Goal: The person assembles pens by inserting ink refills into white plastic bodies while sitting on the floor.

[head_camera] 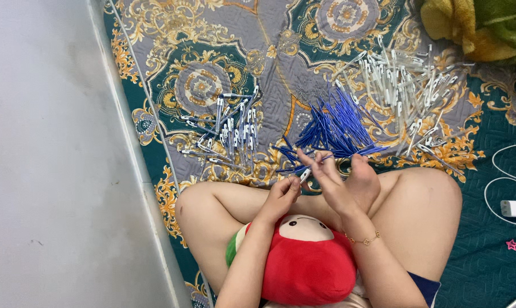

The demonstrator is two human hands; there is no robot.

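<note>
I see both hands meeting just above the crossed knees, at the near edge of the patterned bed cover (pixel 280 68). My left hand (pixel 280 199) has its grip pinched shut on a small white pen barrel (pixel 305 174), holding it by its lower end so that it points up and to the right. My right hand (pixel 340 185) is closed on a thin blue refill (pixel 326 161), fingers curled around it, and the refill's near end sits right at the tip of the barrel; I cannot tell whether it is already inside.

Just beyond the hands lies a fanned heap of blue refills (pixel 332 128), its nearest sticks almost touching the right fingers. To the left of it, well apart, is a pile of assembled pens (pixel 229 134), white with blue showing. Up and to the right spreads a larger pile of empty white barrels (pixel 403 91).

A red and green plush toy (pixel 303 262) rests in the lap under the forearms. A gold bracelet (pixel 363 239) circles the right wrist. Off to the right, a white charger (pixel 514 208) with its cable lies on the cover.
</note>
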